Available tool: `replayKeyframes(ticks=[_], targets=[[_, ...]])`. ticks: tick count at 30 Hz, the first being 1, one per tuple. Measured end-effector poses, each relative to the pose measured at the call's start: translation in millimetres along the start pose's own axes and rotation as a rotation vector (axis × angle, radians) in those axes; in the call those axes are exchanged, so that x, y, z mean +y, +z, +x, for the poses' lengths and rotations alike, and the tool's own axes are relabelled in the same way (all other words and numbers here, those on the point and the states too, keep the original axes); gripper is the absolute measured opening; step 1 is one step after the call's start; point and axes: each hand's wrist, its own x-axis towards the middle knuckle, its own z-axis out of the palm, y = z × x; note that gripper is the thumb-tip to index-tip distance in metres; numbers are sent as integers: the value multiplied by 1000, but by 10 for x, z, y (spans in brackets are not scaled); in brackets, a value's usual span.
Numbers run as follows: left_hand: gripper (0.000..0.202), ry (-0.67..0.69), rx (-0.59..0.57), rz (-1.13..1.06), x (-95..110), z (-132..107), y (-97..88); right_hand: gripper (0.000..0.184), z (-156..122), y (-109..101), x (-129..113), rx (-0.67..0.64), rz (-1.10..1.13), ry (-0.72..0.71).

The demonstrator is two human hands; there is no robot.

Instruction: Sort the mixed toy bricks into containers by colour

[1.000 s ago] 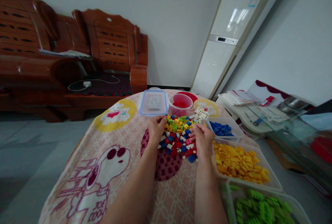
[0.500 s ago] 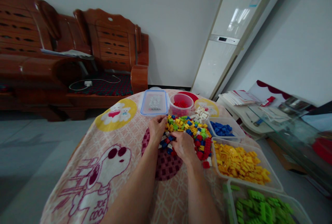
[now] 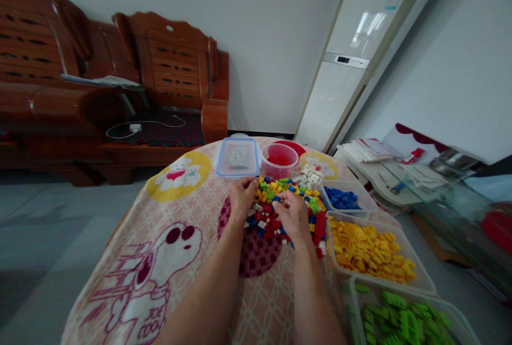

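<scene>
Plastic building bricks (image 3: 272, 224), likely light and stiff, suit side pinches, though whether the curled left hand (image 3: 241, 199) or right hand (image 3: 295, 218) grips one is unclear.

The brick pile (image 3: 272, 225) mixed red, blue, yellow, white and lime green. From it, at twelve o'clock, a pinkish translucent tub (image 3: 280, 173) held red bricks (image 3: 279, 160); at one lay white bricks (image 3: 309, 175); near three, blue bricks (image 3: 341, 199); near four, yellow bricks (image 3: 372, 251); past four, green bricks (image 3: 408, 321). Towards eleven, a clear lid (image 3: 238, 155) wore a blue border. The tablecloth (image 3: 212, 190) was pinkish beige with pale lattice, a checked maroon disc (image 3: 260, 257) at seven, a maroon-and-white cartoon dog (image 3: 176, 254) past eight and a bear-printed yellow disc (image 3: 178, 176) towards ten.
</scene>
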Motion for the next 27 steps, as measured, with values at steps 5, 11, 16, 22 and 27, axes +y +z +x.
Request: replayKeyframes(ticks=[5, 11, 16, 22, 27], targets=[[29, 8, -20, -45, -4, -10, -5, 52, 63, -174, 139, 236, 410, 178], [28, 33, -24, -58, -76, 26, 10, 55, 152, -374, 274, 621, 655, 162], [29, 21, -16, -46, -72, 18, 11, 66, 194, -477, 327, 835, 731, 98], [29, -14, -23, -50, -21, -9, 1, 51, 129, -445, 234, 588, 553, 131], [29, -62, -40, -152, 44, -9, -21, 38, 10, -280, 41, 82, 337, 143]])
